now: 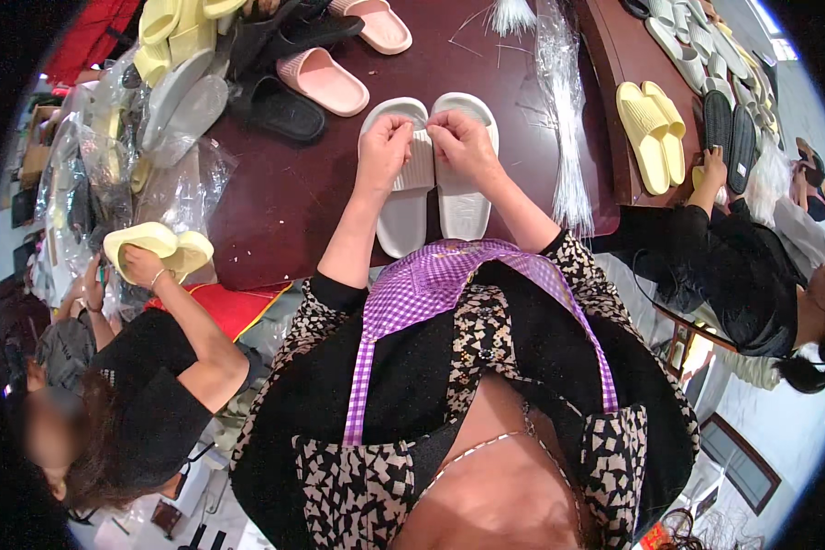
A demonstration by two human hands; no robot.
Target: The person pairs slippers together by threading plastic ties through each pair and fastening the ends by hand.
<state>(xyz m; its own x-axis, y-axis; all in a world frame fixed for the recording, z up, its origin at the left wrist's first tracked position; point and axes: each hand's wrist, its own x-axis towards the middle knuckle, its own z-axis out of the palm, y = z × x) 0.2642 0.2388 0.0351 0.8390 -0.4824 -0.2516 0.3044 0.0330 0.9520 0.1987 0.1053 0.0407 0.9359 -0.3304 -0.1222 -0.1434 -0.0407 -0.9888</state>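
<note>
A pair of white slide sandals [403, 206] lies side by side on the dark red table [284, 192], toes away from me. My left hand [384, 147] rests on the ribbed strap of the left sandal, fingers pinched together. My right hand [463, 139] sits on the strap of the right sandal, fingers also pinched at the point where the two straps meet. What is between the fingertips is too small to tell.
Pink sandals [325, 81], black sandals [280, 108] and yellow sandals [170, 32] lie at the table's far side. A bundle of clear plastic ties [564, 101] lies to my right. A person on the left holds yellow sandals [156, 247]. Another person on the right reaches toward yellow sandals [653, 133].
</note>
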